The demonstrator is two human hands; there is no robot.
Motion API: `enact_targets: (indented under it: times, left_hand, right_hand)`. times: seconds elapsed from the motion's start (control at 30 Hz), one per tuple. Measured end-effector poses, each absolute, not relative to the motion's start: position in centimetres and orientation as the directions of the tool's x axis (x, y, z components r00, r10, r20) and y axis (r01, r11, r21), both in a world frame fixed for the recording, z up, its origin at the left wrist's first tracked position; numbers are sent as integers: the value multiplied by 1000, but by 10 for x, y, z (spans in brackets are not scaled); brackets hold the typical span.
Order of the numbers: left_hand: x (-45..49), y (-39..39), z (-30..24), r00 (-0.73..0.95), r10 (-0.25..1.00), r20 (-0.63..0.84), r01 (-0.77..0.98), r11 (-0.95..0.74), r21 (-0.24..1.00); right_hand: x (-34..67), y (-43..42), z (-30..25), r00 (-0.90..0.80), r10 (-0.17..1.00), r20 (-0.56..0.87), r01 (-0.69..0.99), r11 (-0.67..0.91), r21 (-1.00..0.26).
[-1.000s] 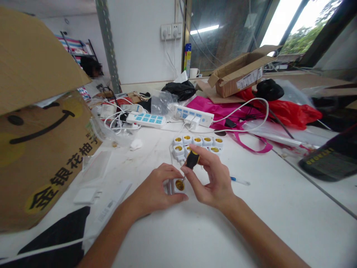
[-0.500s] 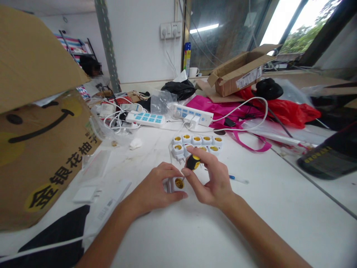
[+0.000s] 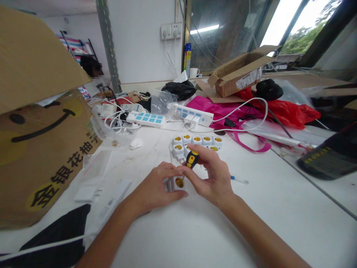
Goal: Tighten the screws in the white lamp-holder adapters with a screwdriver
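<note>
My left hand (image 3: 154,188) grips a small white lamp socket adapter (image 3: 177,183) with a brass inside, holding it down on the white table (image 3: 195,230). My right hand (image 3: 212,176) pinches a short screwdriver (image 3: 191,159) with a black and yellow handle; its tip points down into the socket's opening. Just behind my hands stands a cluster of several more white sockets (image 3: 195,143) with brass centres.
A big cardboard box (image 3: 41,123) with a printed smile fills the left. White power strips (image 3: 146,119) with cables, a pink bag (image 3: 223,111), red plastic, an open carton (image 3: 240,74) and a pen (image 3: 239,181) lie beyond. A person sits far back left.
The screwdriver handle has turned and shifted slightly in my right fingers over the socket. My left hand has stayed in place on the socket.
</note>
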State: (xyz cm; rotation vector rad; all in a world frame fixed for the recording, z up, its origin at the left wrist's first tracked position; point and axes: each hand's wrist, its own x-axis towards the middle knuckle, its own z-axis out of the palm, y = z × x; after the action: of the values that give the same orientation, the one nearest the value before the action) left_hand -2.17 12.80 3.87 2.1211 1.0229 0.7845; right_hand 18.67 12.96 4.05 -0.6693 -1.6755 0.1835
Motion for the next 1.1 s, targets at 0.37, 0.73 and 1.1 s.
enact_targets:
  times: [0.37, 0.73, 1.1]
  left_hand:
    - [-23, 129, 35, 513, 822, 246, 436, -496, 751]
    - [-23, 129, 38, 516, 821, 244, 441, -499, 746]
    - [-23, 129, 36, 508, 829, 234, 444, -485, 754]
  right_hand:
    - [186, 128, 47, -22, 613, 790, 223, 773, -594]
    - [185, 129, 47, -42, 601, 798, 140, 794, -591]
    - [186, 135, 49, 34, 527, 849, 246, 819, -518]
